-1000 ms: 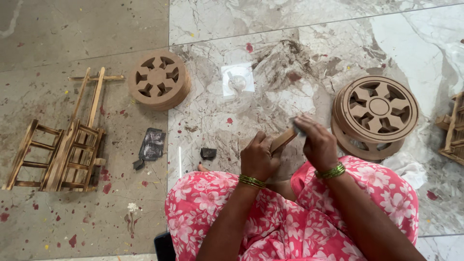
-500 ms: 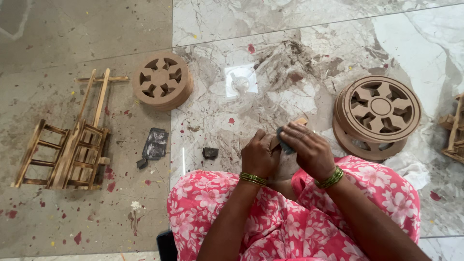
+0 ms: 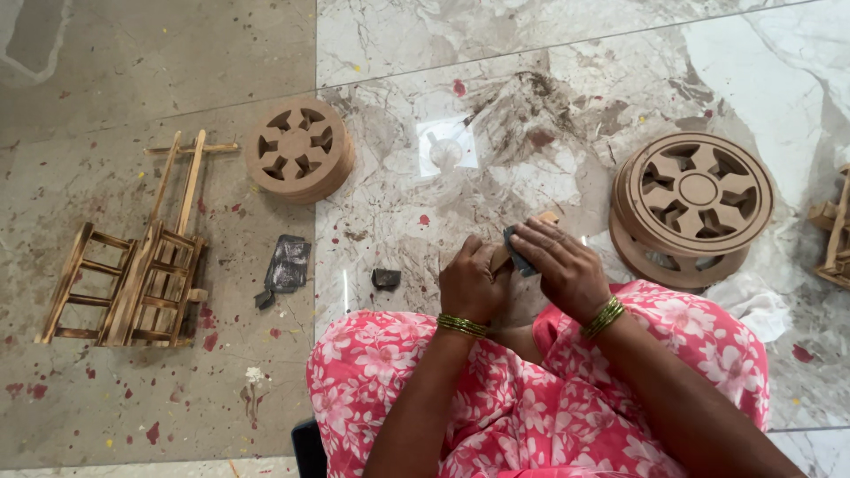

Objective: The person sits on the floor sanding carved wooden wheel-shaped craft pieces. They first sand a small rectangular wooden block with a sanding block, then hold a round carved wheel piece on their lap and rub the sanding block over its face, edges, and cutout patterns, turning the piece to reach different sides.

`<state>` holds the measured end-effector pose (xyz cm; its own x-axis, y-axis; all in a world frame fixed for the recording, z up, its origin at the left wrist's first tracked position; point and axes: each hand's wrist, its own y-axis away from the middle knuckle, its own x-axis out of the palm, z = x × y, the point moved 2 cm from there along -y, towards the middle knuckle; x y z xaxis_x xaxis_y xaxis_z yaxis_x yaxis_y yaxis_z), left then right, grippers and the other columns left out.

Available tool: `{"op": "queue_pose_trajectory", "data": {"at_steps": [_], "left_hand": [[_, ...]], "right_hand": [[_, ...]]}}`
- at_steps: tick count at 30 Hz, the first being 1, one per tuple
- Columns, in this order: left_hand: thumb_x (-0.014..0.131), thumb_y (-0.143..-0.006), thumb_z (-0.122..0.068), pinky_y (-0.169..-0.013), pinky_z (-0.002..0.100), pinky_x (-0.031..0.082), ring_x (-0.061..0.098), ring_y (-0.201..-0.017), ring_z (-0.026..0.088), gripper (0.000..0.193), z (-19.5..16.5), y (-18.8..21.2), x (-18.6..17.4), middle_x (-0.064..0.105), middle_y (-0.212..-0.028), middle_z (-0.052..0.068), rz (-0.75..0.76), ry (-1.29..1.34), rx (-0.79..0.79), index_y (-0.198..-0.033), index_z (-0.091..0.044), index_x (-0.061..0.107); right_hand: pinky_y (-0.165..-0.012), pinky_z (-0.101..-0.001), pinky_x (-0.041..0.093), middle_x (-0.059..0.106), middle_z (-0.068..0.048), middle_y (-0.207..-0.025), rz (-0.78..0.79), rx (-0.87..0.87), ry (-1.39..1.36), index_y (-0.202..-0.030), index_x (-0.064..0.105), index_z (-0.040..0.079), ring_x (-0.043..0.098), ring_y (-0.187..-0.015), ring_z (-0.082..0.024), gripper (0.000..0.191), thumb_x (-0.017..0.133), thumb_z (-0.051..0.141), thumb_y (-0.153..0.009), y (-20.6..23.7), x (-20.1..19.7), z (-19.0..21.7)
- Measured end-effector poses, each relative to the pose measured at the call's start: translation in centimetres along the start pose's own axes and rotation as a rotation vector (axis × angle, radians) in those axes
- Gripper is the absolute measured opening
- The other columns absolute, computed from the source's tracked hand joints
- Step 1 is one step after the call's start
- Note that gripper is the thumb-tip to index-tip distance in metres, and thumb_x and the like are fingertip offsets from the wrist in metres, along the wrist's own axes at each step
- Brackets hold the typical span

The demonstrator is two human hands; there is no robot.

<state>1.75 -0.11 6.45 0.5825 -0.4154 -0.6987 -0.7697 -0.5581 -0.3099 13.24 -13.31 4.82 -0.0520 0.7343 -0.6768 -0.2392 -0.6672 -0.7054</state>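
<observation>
since the earlier frame the right hand (image 3: 567, 270) is sliding its dark sanding scrap (image 3: 518, 255) back down along the small wooden piece (image 3: 513, 248), just below frame centre. the left hand (image 3: 472, 285) is closing around that piece's lower end, likely steadying it against the rubbing. a wheel stack (image 3: 692, 205) is sitting at right, another wheel stack (image 3: 299, 150) at upper left, and a wooden cart frame (image 3: 133, 257) is lying at far left.
</observation>
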Motion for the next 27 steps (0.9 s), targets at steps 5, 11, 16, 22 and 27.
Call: {"op": "queue_pose_trajectory", "data": {"at_steps": [5, 11, 16, 22, 27], "left_hand": [[0.078, -0.083, -0.033, -0.066, 0.046, 0.057, 0.070, -0.079, 0.034, 0.026, -0.1, 0.0, 0.1, 0.067, -0.099, 0.007, 0.005, 0.006, 0.006, -0.100, -0.014, 0.076], [0.075, -0.081, -0.028, -0.069, 0.045, 0.057, 0.071, -0.081, 0.033, 0.026, 0.6, 0.0, 0.6, 0.067, -0.104, 0.007, -0.003, -0.020, -0.010, -0.101, -0.011, 0.075], [0.076, -0.085, -0.031, -0.068, 0.045, 0.057, 0.070, -0.081, 0.034, 0.024, 0.6, 0.2, 0.8, 0.067, -0.103, 0.008, 0.017, -0.030, 0.007, -0.097, -0.010, 0.073], [0.076, -0.083, -0.032, -0.065, 0.046, 0.056, 0.070, -0.078, 0.034, 0.025, -0.1, 0.0, 0.1, 0.067, -0.098, 0.007, 0.002, 0.002, 0.021, -0.099, -0.013, 0.075], [0.075, -0.084, -0.028, -0.067, 0.045, 0.056, 0.070, -0.084, 0.035, 0.022, 0.1, 0.1, 0.3, 0.067, -0.105, 0.009, -0.027, -0.026, 0.043, -0.093, -0.009, 0.069]], "right_hand": [[-0.096, -0.0385, 0.060, 0.072, -0.012, -0.125, 0.128, 0.526, -0.076, -0.128, 0.071, 0.012, 0.071, -0.110, -0.028, 0.048, 0.055, -0.012, -0.090, 0.3, 0.5, -3.7], [-0.101, -0.0374, 0.060, 0.073, -0.006, -0.126, 0.028, 0.083, -0.062, -0.121, 0.071, 0.013, 0.073, -0.114, -0.023, 0.038, 0.056, -0.009, -0.094, 0.5, 1.3, -1.0], [-0.102, -0.0390, 0.057, 0.073, -0.008, -0.125, -0.012, 0.107, -0.065, -0.118, 0.072, 0.012, 0.071, -0.117, -0.025, 0.032, 0.059, -0.003, -0.093, 0.1, 0.9, -0.6], [-0.089, -0.0392, 0.061, 0.073, -0.016, -0.121, 0.169, 0.743, -0.111, -0.131, 0.073, 0.015, 0.072, -0.106, -0.028, 0.052, 0.053, -0.013, -0.091, -0.6, 0.3, -2.8], [-0.106, -0.0452, 0.057, 0.072, -0.009, -0.127, -0.003, -0.020, -0.080, -0.120, 0.070, 0.011, 0.069, -0.122, -0.029, 0.045, 0.059, -0.012, -0.084, -0.9, -0.5, 0.9]]}}
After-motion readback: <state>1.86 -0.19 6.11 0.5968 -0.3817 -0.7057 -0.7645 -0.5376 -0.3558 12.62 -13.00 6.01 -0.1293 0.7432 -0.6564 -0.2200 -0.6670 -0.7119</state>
